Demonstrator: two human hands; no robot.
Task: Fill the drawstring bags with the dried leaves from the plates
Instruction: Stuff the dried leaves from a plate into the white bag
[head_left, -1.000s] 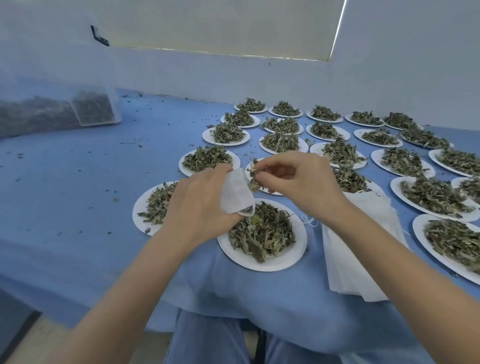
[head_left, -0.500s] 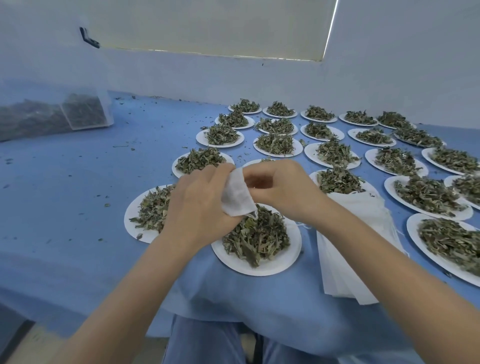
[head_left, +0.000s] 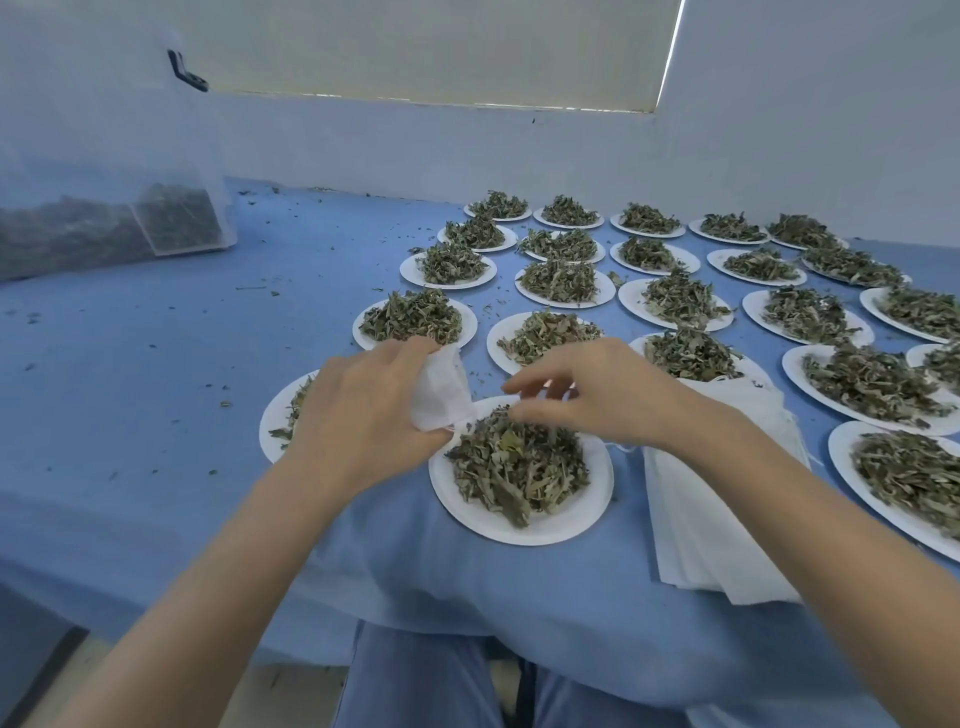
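- Left hand (head_left: 363, 415) grips a white drawstring bag (head_left: 440, 391) above a plate (head_left: 519, 525) of dried leaves (head_left: 519, 462).
- Right hand (head_left: 597, 395) hovers, fingers loosely spread.
- Bag's contents hidden.

No legible text, label, brand, number or sign appears in this view. The white paper plates (head_left: 521, 525), the white drawstring bag (head_left: 441, 392), the stack of bags (head_left: 717, 519) and the clear plastic container (head_left: 156, 208) on the tabletop (head_left: 156, 364) carry no readable markings.
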